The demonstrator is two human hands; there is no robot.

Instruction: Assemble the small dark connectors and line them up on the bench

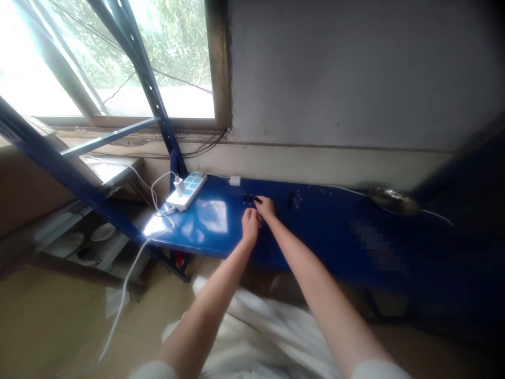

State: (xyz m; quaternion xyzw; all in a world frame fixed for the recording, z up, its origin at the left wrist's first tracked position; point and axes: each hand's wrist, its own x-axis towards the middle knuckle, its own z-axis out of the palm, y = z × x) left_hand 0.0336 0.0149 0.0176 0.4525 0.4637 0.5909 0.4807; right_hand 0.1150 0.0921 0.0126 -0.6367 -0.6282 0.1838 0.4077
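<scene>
White cloth (272,337), soft and creased, nearest, lying over the lap. Bare forearms reach over a glossy blue table (209,239), smooth flat top, window glare on it. Left hand (251,225): fingers curled in, nearly closed; can't tell if anything is inside. Right hand (266,207), just beyond it: fingertips drawn together at a small dark piece (258,200); too small to tell if gripped. Small black pieces (248,198), short and oblong, stand in a row on the tabletop just left of the right fingertips. Small clear-looking bits (296,199), blurred, to the right. White plastic power strip (187,192), long, pale-blue panels, at table's left end, plug in it. Shiny rounded metal dish (394,201) at right. White boxy adapter (235,180) by the back edge. Behind: matte grey wall panel (335,73), framed glass window (173,58).
</scene>
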